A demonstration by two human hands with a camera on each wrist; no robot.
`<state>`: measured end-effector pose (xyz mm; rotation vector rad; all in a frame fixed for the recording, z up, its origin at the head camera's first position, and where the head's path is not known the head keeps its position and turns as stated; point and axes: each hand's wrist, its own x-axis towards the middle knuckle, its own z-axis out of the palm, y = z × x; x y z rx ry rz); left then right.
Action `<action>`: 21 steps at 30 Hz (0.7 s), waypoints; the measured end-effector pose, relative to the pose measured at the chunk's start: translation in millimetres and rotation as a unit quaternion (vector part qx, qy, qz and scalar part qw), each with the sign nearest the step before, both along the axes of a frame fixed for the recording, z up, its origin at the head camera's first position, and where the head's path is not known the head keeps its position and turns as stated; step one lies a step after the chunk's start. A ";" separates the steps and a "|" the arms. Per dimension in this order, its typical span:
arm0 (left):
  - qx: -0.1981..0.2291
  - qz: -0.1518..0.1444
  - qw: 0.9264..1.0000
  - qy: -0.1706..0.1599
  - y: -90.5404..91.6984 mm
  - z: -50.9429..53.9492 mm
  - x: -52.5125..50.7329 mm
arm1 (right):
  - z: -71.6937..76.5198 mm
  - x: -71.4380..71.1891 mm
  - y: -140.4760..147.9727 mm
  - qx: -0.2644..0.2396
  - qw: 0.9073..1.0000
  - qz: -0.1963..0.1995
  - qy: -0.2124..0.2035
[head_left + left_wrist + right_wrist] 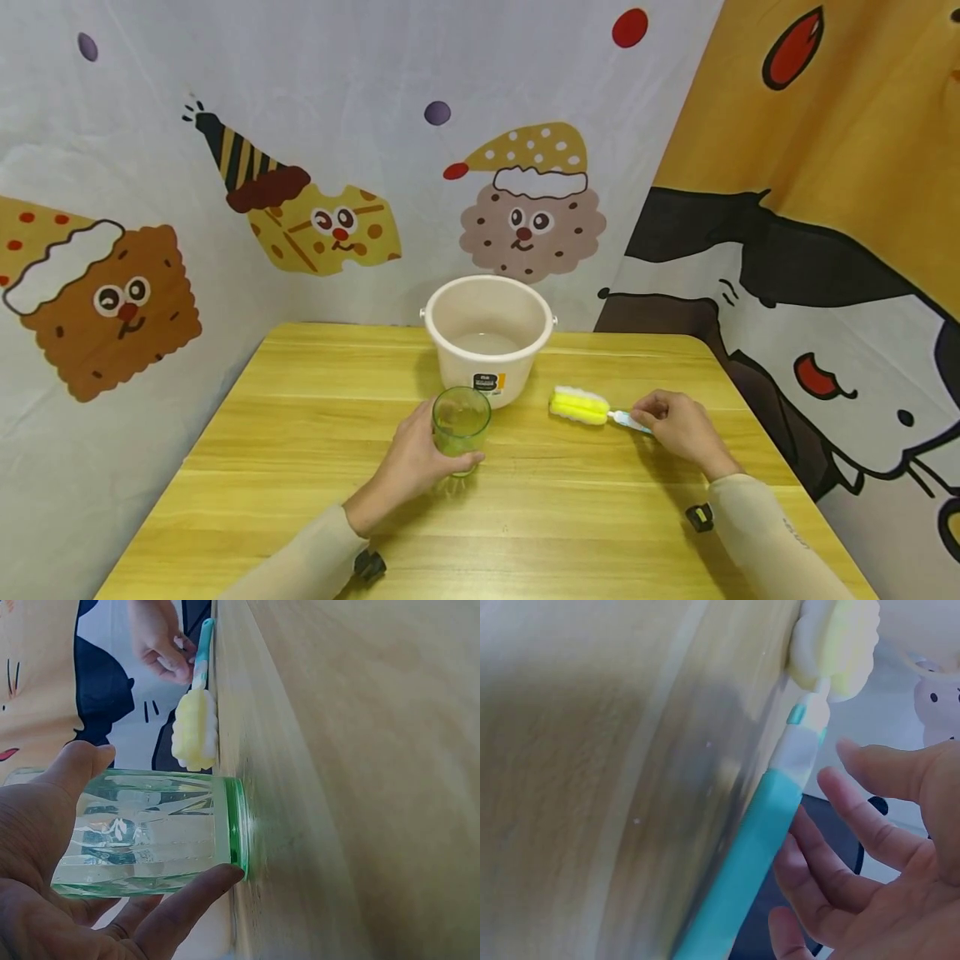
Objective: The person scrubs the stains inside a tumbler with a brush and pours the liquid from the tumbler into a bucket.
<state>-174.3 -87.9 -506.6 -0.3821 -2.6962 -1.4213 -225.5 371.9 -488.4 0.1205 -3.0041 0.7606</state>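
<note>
A green-tinted clear drinking glass [461,425] stands upright on the table in front of the bucket, its base on the wood in the left wrist view. My left hand [414,452] holds it from the left, thumb on one side and fingers on the other [52,855]. To the right lies a bottle brush [581,406] with a yellow and white sponge head and a teal and white handle [769,825]. My right hand [678,427] is at the handle; in the right wrist view the thumb stands apart from it and the loosely bent fingers [840,870] are beside it.
A white bucket [487,367] with a black and orange label stands at the back middle of the wooden table [300,400]. Behind the table hangs a cartoon-printed cloth [360,75], which also runs along both sides.
</note>
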 end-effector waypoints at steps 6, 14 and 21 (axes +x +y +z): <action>0.005 0.006 1.000 -0.005 0.3 -1.1 0.4 | 5.8 0.1 -12.0 -0.002 0.999 0.008 0.044; 0.008 0.006 1.000 -0.005 0.2 -2.2 0.3 | 10.1 -4.7 -27.7 -0.025 0.997 0.011 0.076; 0.006 0.004 1.000 -0.004 0.0 -2.9 -0.4 | 9.9 -7.8 -39.7 -0.034 0.992 0.017 0.120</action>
